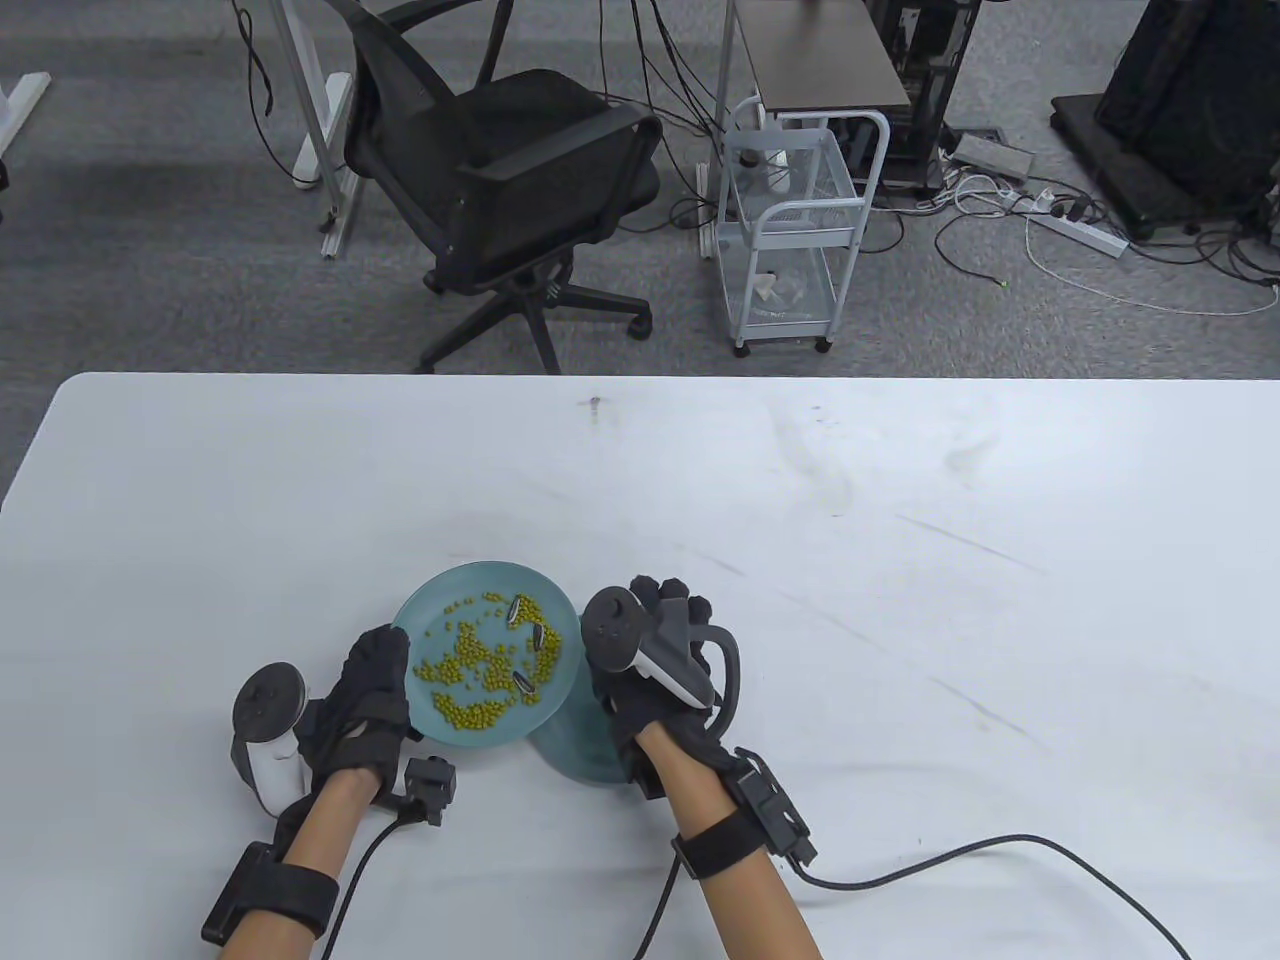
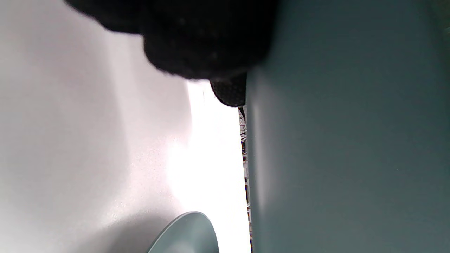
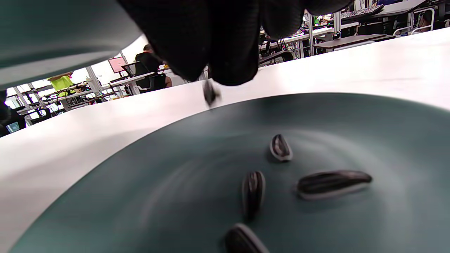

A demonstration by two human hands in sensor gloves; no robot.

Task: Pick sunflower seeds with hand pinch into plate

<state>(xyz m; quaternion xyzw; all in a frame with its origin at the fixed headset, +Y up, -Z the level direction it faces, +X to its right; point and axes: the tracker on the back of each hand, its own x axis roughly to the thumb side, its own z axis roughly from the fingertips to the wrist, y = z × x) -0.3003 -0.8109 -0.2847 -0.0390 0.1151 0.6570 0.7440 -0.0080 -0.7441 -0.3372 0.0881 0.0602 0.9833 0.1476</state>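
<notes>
My left hand [image 1: 392, 655] grips the left rim of a teal plate [image 1: 430, 598] and holds it up off the table. That plate carries many green beans [image 1: 470, 685] and three striped sunflower seeds [image 1: 543, 637]. Its underside fills the right of the left wrist view [image 2: 351, 140], under my gloved fingers [image 2: 211, 42]. My right hand [image 1: 668, 592] hangs over a second teal plate [image 1: 578, 750], mostly hidden beneath. In the right wrist view that plate [image 3: 140, 182] holds several sunflower seeds [image 3: 334, 182]. One blurred seed [image 3: 210, 93] is in the air just below my right fingertips [image 3: 232, 66].
The white table [image 1: 900, 560] stretches far to the right and back. The glove cables [image 1: 950, 860] trail along the near edge. A black office chair [image 1: 520, 190] and a white wire cart [image 1: 795, 220] stand beyond the far edge.
</notes>
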